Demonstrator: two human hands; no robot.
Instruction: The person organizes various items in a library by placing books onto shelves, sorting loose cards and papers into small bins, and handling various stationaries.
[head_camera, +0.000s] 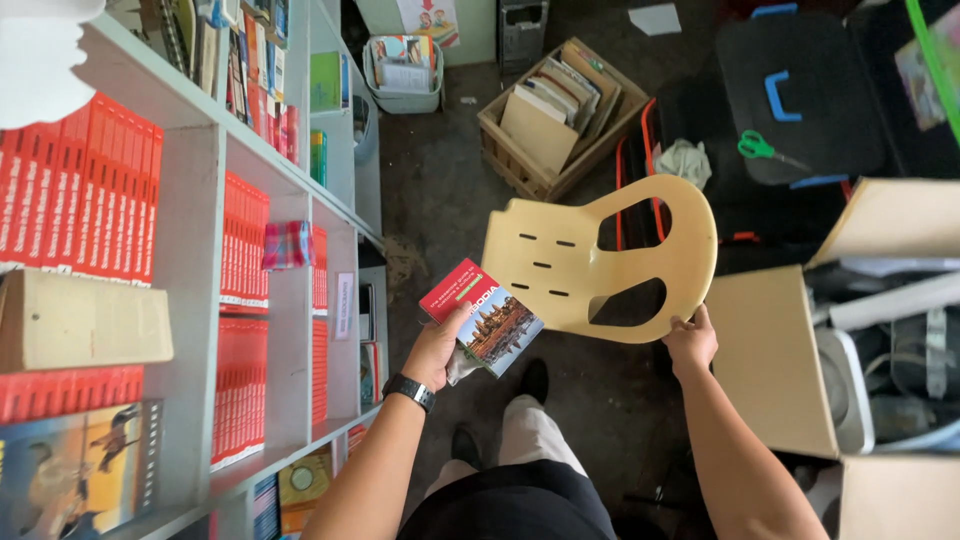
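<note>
Looking straight down here, and the cream plastic chair (600, 262) sits right in the middle of it all, its slotted seat tipped up toward the camera. The right hand (690, 340) is on the chair's near edge, fingers curled over the rim in a closed grip. The left hand (437, 347) is just to the left of the chair, wrapped shut around a small paperback book (482, 315) with a red top band and a photo of a stone temple on its cover; a bit of pale cloth or paper peeks out under the thumb. The book's right corner nearly reaches the chair's left edge, though I cannot tell whether they touch. A black wristwatch (409, 391) rides that left wrist.

Beyond the chair, further from the person, a wooden crate (556, 115) stands packed with upright books and folders. Up and to the right of the chair, green-handled scissors (757, 147) lie on a black case. Directly right of the chair, an open cardboard box (775, 360) shows its flaps. Well to the left of the chair, a pale green bookshelf (190, 280) holds rows of red-spined books (85, 190). Below the chair, the person's legs and dark shoes stand on the bare floor.
</note>
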